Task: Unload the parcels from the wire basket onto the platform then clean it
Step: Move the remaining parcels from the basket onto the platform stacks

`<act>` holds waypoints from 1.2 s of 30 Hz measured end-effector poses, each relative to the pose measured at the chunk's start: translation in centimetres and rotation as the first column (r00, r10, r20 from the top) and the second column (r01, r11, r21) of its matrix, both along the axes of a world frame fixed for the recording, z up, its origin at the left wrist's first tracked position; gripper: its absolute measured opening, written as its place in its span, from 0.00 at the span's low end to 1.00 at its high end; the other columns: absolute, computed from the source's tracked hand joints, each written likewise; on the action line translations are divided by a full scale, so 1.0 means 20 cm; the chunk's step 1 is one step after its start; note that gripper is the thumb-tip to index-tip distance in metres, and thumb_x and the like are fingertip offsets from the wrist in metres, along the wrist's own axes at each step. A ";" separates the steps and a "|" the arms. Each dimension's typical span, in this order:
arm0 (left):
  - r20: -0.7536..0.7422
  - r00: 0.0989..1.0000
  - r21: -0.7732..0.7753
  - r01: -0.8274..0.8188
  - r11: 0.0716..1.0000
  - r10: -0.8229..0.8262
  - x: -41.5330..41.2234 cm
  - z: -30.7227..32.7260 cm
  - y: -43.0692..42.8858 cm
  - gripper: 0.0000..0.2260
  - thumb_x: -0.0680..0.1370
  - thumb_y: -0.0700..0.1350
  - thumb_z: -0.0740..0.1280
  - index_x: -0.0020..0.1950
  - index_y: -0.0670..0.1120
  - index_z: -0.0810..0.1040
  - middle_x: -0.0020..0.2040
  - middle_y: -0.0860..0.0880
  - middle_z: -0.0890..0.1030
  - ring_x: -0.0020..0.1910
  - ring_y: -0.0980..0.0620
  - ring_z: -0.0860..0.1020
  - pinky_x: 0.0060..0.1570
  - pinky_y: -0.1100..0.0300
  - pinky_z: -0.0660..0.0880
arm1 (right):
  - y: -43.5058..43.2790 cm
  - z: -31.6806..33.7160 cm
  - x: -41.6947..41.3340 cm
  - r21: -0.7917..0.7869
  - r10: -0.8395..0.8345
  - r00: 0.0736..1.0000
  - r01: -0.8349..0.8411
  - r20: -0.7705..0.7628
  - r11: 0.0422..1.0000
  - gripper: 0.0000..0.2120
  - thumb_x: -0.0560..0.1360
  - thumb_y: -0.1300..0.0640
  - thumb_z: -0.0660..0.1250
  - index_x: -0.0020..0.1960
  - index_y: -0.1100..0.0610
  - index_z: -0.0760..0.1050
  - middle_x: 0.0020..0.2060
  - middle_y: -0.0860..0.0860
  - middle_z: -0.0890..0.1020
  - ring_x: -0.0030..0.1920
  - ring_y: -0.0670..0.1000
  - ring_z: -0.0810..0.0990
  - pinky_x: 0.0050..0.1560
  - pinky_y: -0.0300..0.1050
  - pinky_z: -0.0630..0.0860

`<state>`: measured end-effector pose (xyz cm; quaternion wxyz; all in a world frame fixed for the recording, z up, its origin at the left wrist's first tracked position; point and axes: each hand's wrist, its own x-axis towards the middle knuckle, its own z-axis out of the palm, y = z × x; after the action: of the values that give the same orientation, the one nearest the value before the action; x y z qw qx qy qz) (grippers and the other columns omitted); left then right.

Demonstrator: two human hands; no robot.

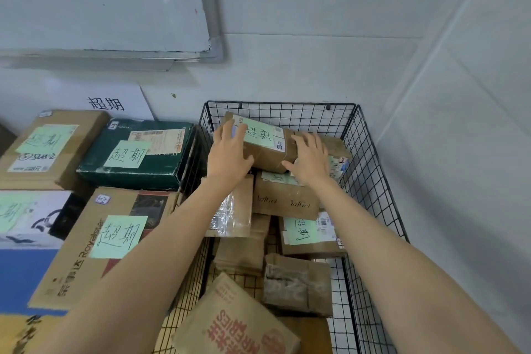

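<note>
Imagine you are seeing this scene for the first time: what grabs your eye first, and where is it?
Two bare arms reach into the black wire basket at right, left hand and right hand laid on either end of the top parcel with its green handwritten note. To the left, boxes beside the basket carry similar green notes.

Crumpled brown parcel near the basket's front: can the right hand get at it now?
Probably yes: the crumpled parcel lies uncovered, but the right hand rests on the labelled box.
</note>
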<state>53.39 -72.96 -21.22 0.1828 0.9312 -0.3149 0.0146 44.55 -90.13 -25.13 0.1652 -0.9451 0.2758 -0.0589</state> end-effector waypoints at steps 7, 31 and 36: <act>-0.038 0.998 -0.073 -0.060 0.995 0.058 0.04 -0.07 0.00 0.30 0.75 0.44 0.71 0.74 0.47 0.64 0.79 0.44 0.54 0.75 0.39 0.56 0.65 0.45 0.72 | -0.02 -0.05 0.02 0.036 -0.031 0.999 0.030 0.018 0.999 0.38 0.74 0.43 0.71 0.78 0.53 0.60 0.77 0.54 0.60 0.79 0.57 0.50 0.77 0.56 0.49; -0.229 0.957 -0.454 -0.265 0.851 0.176 -0.04 0.09 0.01 0.31 0.70 0.45 0.75 0.71 0.43 0.66 0.69 0.43 0.63 0.68 0.44 0.65 0.55 0.53 0.74 | 0.05 0.23 -0.09 0.461 -0.131 0.960 0.002 0.248 0.888 0.38 0.64 0.32 0.73 0.67 0.51 0.74 0.62 0.49 0.79 0.63 0.52 0.75 0.64 0.59 0.74; -0.191 0.972 -0.514 -0.217 0.830 0.136 -0.10 0.22 0.05 0.34 0.69 0.45 0.76 0.71 0.44 0.65 0.67 0.43 0.63 0.65 0.44 0.67 0.55 0.57 0.71 | 0.09 0.43 -0.18 0.516 -0.137 0.935 -0.055 0.326 0.855 0.42 0.62 0.27 0.70 0.70 0.48 0.72 0.66 0.48 0.77 0.66 0.51 0.74 0.67 0.58 0.72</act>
<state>51.47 -71.99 -16.90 0.4538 0.8677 -0.1968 0.0496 40.95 -88.25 -16.62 0.4582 -0.8334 0.2680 -0.1539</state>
